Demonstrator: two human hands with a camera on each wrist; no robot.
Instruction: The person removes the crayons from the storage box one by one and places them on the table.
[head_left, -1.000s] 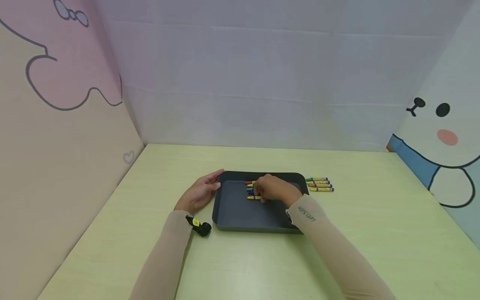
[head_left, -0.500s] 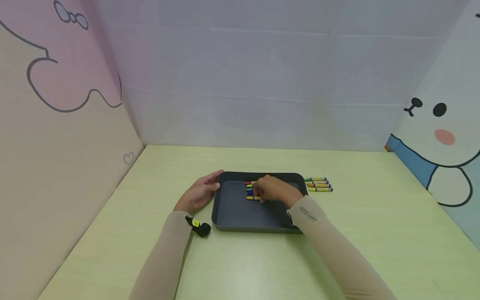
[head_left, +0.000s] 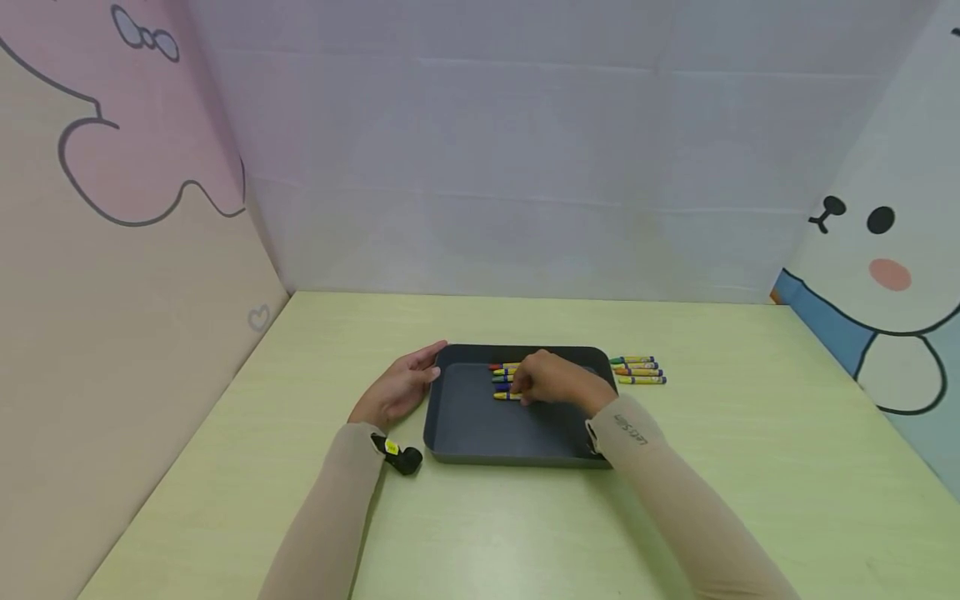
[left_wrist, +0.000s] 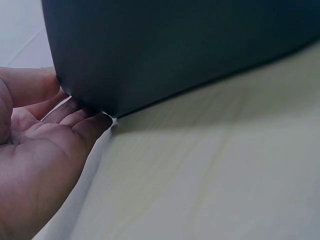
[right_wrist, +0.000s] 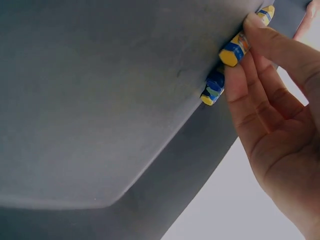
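A dark grey tray [head_left: 480,421] lies on the pale green table. Several crayons [head_left: 501,372] lie in a row on its far half. My right hand [head_left: 522,392] reaches into the tray and pinches the nearest yellow crayon [head_left: 505,396]. In the right wrist view, the right hand [right_wrist: 244,56] has that yellow crayon [right_wrist: 234,51] between its fingertips, with a blue crayon [right_wrist: 214,89] just beside it on the tray [right_wrist: 100,100] floor. My left hand [head_left: 427,368] rests open against the tray's left wall. The left hand [left_wrist: 65,122] touches the tray [left_wrist: 175,50] corner with straight fingers.
Several more crayons [head_left: 637,369] lie side by side on the table just right of the tray. A small black device with a yellow sticker [head_left: 399,455] sits at my left wrist. Panel walls close in the table at the left, back and right.
My right forearm has shifted slightly to the right. The right hand stays on the yellow crayon and the left hand has not moved.
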